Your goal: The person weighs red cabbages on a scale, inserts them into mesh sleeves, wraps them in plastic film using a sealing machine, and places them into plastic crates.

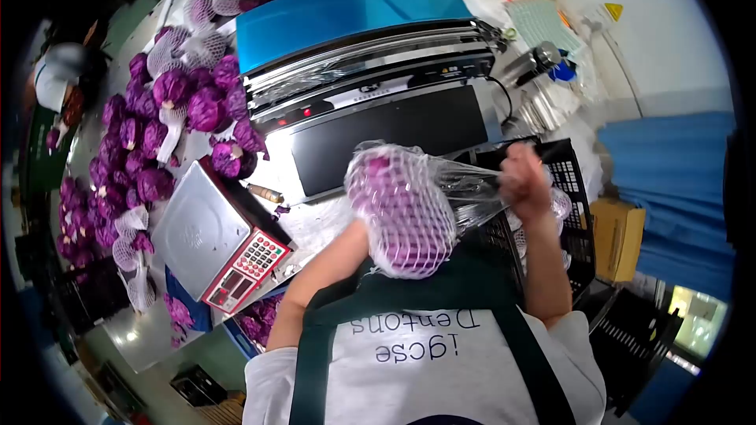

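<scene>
A purple cabbage (402,208) in white foam netting and clear plastic film is held up in front of my chest. My left forearm reaches to its left side, and the cabbage hides my left hand. To its right, my right hand (526,181) is closed on the clear plastic film (472,189), which stretches from the cabbage, twisted and taut. Beyond the cabbage stands a wrapping machine (354,24) with a blue cover and a dark plate (394,138).
At left are a scale (201,224) with a red keypad and a heap of purple cabbages (138,138), some netted. A black crate (579,212) with netted items is at right, beside a cardboard box (617,238). Another person (53,83) is at far left.
</scene>
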Demonstrator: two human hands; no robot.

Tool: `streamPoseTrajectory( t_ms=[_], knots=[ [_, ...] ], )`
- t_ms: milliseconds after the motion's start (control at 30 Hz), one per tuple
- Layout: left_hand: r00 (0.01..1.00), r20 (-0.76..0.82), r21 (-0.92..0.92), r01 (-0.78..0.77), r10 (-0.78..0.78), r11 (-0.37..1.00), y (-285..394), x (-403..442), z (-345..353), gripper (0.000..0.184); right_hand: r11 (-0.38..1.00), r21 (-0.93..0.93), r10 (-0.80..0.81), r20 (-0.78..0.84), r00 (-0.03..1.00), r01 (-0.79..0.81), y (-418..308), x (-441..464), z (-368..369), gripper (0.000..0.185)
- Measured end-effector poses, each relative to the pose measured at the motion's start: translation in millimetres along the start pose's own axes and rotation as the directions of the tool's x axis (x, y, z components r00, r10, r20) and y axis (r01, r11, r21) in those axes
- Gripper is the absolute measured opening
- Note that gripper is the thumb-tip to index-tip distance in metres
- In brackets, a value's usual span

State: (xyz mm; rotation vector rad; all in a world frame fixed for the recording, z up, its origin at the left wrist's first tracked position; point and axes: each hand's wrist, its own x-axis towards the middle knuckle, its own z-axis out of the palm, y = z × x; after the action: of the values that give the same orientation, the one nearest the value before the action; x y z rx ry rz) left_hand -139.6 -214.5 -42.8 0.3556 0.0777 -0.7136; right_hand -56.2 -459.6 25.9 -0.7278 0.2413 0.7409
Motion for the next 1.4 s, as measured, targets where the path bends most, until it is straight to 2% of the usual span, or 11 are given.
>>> streamPoseTrajectory(
  t_ms=[167, 267, 367, 433, 500, 633, 667, 867, 1133, 1300, 1400],
  knots=[
    [0.98, 0.092, 0.628, 0.078, -0.174, 0.774, 32.1, -14.6, 17.5, 0.07, 0.687, -0.546, -0.077, 0.602, 0.794, 0.48, -24.1, -73.8, 129.7, 0.033],
    [0.748, -0.236, 0.736, 0.554, -0.62, 0.389, 32.3, -39.5, 12.6, 0.078, 0.351, -0.502, 0.142, 0.863, 0.485, 0.79, -1.2, -82.0, 190.5, 0.015],
    [0.705, -0.339, 0.819, 0.547, -0.623, 0.174, 16.9, -55.6, 33.6, 0.07, -0.241, -0.236, -0.06, 0.972, 0.228, 0.941, 39.4, -40.8, 209.5, 0.027],
    [0.746, -0.377, 0.867, 0.493, -0.549, 0.075, 15.4, -59.8, 51.9, 0.064, -0.275, -0.3, -0.133, 0.953, 0.273, 0.913, 71.8, 23.2, 188.7, 0.03],
    [0.798, -0.387, 0.904, 0.427, -0.462, -0.018, 14.4, -66.3, 67.9, 0.058, -0.184, -0.551, -0.044, 0.832, 0.553, 0.814, 115.5, 57.6, 130.8, 0.031],
    [0.865, -0.317, 0.946, 0.26, -0.388, -0.193, 1.7, -81.0, 100.0, 0.054, -0.048, -0.729, -0.059, 0.684, 0.727, 0.683, 180.4, 47.8, 51.7, 0.027],
    [0.823, -0.451, 0.864, 0.499, -0.345, 0.06, -7.9, -85.4, 94.2, 0.054, -0.078, -0.663, -0.038, 0.748, 0.662, 0.745, 193.5, 53.4, 32.9, 0.028],
    [0.878, -0.424, 0.798, 0.478, -0.222, 0.366, -43.9, -101.0, 100.6, 0.048, -0.104, -0.407, 0.262, 0.869, 0.419, 0.908, 211.8, 45.8, -16.9, 0.033],
    [0.971, -0.233, 0.823, 0.171, 0.046, 0.542, -109.3, -66.8, 89.3, 0.068, 0.33, -0.94, 0.329, 0.202, 0.922, 0.089, 173.2, -33.7, -109.7, 0.044],
    [0.925, -0.376, 0.681, 0.313, -0.051, 0.662, -165.0, 11.1, 73.3, 0.082, 0.55, -0.834, -0.158, -0.05, 0.986, 0.046, 105.1, -97.0, -199.8, 0.031],
    [0.908, -0.368, 0.6, 0.395, -0.199, 0.696, -208.3, 92.3, 71.6, 0.084, 0.826, -0.551, -0.41, -0.435, 0.802, 0.123, 95.7, -131.4, -270.5, 0.024]
  ],
)
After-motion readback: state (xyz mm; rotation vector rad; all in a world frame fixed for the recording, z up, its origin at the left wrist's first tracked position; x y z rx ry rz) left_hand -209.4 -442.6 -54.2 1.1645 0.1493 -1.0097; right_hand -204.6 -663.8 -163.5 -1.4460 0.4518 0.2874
